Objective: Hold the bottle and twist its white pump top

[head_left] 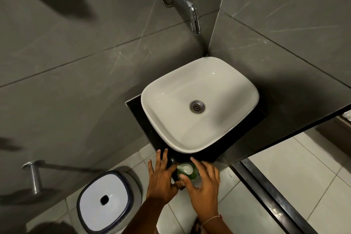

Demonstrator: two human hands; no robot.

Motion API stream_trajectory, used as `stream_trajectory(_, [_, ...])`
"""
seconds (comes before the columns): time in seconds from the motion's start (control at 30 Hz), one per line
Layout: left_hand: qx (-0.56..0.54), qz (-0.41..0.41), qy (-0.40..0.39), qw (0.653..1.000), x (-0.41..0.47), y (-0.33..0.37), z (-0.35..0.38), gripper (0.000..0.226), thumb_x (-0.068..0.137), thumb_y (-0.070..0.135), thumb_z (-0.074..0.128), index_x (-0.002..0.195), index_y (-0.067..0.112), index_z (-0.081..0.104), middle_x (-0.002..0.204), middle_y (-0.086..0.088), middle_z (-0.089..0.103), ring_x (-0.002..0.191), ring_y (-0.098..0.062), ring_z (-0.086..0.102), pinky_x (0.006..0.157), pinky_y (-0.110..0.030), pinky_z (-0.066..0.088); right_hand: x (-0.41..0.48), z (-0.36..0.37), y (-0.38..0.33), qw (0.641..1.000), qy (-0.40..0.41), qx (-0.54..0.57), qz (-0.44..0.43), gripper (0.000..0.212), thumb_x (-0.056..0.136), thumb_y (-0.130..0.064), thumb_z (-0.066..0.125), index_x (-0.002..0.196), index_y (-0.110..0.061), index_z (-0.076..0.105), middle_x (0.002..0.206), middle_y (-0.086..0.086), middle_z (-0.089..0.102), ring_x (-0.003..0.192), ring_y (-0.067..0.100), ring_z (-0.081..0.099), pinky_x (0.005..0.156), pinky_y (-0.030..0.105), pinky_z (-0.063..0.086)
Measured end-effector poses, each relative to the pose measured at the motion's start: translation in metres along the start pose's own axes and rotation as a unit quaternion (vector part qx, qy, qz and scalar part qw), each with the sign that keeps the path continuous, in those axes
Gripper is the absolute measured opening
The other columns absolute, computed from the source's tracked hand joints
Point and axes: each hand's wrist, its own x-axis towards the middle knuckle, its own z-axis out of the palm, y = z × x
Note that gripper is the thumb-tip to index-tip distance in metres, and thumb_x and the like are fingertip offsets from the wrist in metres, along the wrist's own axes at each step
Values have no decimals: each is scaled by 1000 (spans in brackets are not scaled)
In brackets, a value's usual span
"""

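Head view looks straight down into a bathroom corner, where both hands meet at the front edge of a black counter [144, 119]. Between them stands a green soap dispenser [187, 172] with a pale pump top, set on the counter just in front of the white basin [199, 104]. The left hand [161, 178] lies against the dispenser's left side with its fingers stretched out straight over the counter edge, the thumb pointing toward the bottle's base; it touches rather than clasps. The right hand [204, 186] comes in from the other side, its thumb curled across the front of the green body and its fingers bent round the far side, so it grips the bottle (a thin thread band shows at that wrist). The basin has a metal drain at its centre, and a chrome tap [187, 5] juts from the grey tiled wall above it. On the pale floor tiles to the left sits a white-lidded bin [106, 200], and a chrome rail [35, 175] projects from the wall near it.
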Motion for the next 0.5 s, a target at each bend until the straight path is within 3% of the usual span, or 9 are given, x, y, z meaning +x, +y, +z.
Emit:
stream_trajectory(0.17, [-1, 4, 7, 1000, 1, -1, 0, 66, 71, 77, 46, 123, 38, 55, 161, -2, -6, 145, -25, -24, 116, -60, -4, 13, -4, 4, 999, -2, -22, -24, 35, 75, -57, 66, 105, -40, 68, 108, -17, 54, 112, 12, 47, 93, 37, 44])
stream_trajectory(0.23, [4, 3, 5, 1000, 0, -1, 0, 69, 71, 80, 42, 123, 37, 55, 160, -1, -8, 144, -24, -25, 116, -60, -6, 14, -1, 6, 1000, 0, 10, -9, 33, 70, -54, 71, 99, -38, 69, 107, -23, 51, 112, 10, 47, 94, 30, 43])
stream_trajectory(0.37, [7, -7, -5, 1000, 1, -1, 1, 59, 74, 66, 54, 126, 37, 52, 162, -2, -5, 143, -22, -28, 117, -62, -3, 11, 9, 5, 998, 6, 59, 32, 34, 65, -55, 77, 86, -31, 64, 108, -24, 48, 114, 10, 45, 94, 9, 32])
stream_trajectory(0.5, [4, -7, -14, 1000, 1, 0, 0, 60, 76, 63, 57, 130, 38, 49, 162, -2, -7, 143, -22, -29, 117, -61, -4, 8, 13, -2, 993, 16, 92, 65, 31, 68, -55, 72, 87, -32, 62, 108, -23, 47, 113, 10, 44, 89, 6, 32])
